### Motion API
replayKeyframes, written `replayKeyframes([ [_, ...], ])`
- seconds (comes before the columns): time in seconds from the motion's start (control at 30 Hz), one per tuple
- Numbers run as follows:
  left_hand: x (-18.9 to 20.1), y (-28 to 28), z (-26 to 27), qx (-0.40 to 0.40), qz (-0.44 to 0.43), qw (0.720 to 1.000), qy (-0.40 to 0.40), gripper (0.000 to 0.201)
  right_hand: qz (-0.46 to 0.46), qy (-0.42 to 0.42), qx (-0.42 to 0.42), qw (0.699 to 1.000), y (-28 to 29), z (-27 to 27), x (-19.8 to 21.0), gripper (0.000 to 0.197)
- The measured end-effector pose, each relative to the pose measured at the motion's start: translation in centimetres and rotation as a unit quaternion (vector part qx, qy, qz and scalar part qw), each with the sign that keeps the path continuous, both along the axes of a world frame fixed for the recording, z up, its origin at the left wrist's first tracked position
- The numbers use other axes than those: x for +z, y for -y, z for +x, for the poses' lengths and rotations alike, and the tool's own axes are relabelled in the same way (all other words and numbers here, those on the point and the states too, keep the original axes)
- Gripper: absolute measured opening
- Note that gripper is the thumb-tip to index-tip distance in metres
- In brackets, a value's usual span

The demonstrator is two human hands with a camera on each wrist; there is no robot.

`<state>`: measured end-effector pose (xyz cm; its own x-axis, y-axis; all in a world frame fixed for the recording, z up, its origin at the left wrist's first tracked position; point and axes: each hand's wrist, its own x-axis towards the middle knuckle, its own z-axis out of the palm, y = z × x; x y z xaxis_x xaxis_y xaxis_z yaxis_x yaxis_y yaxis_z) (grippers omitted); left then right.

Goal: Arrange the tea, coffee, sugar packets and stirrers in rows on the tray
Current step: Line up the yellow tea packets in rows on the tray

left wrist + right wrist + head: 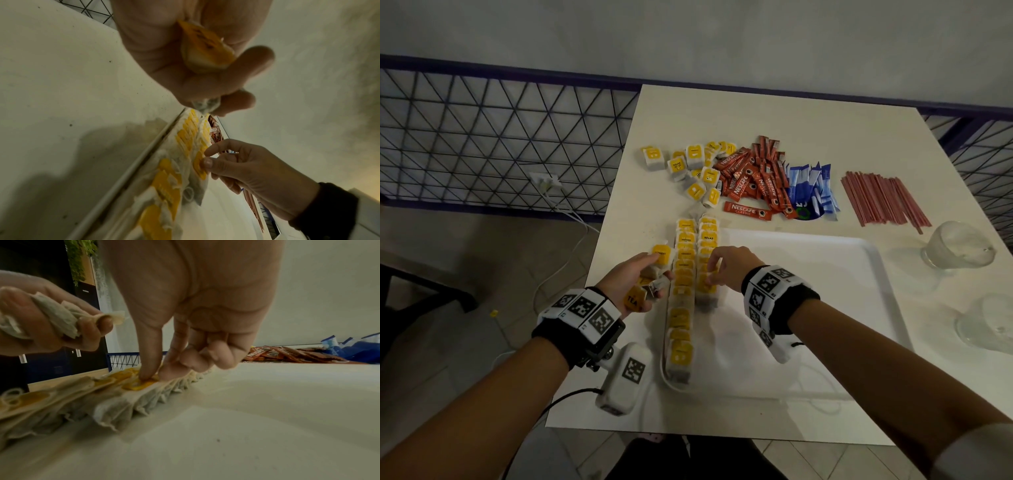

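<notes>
A white tray [859, 241] lies at the table's front. Two rows of yellow-tagged tea bags run along its left side, a long row [680, 315] and a shorter one [707, 246]. My left hand [650, 274] hovers left of the rows and grips a bunch of tea bags [205, 48]. My right hand [710, 272] pinches the tag of a tea bag [141, 384] at the near end of the shorter row, its thumb and forefinger on the tag. Behind the tray lie loose tea bags [688, 171], red coffee sticks [753, 178], blue sugar packets [811, 188] and red stirrers [883, 198].
Two glasses [959, 246] [989, 325] stand at the table's right edge, beside the tray. A wire-mesh railing [482, 137] runs to the left of and behind the table. One tea bag tag [494, 312] lies on the floor to the left.
</notes>
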<state>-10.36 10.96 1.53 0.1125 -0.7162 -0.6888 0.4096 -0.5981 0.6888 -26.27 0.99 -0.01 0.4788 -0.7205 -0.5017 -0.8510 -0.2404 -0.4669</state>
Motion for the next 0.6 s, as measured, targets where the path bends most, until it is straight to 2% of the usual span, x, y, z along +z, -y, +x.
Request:
replayKeyframes([
  [0.07, 0.2, 0.1, -0.3, -0.012, -0.009, 1.0, 0.018, 0.022, -0.002, 0.023, -0.018, 1.0, 0.3, -0.3, 0.2, 0.019],
  [0.17, 0.5, 0.3, -0.6, -0.025, -0.03, 0.999, 0.037, 0.024, -0.002, 0.107, -0.058, 0.993, 0.5, -0.8, 1.1, 0.018],
  [0.33, 1.0, 0.8, -1.1, -0.03, -0.06, 0.997, 0.05, 0.023, 0.069, 0.232, -0.117, 0.963, -0.1, -1.1, 2.7, 0.019],
  [0.6, 2.1, 0.9, -2.6, -0.088, -0.079, 0.989, 0.084, 0.022, 0.049, 0.274, -0.09, 0.956, -1.0, -0.8, 4.1, 0.014],
])
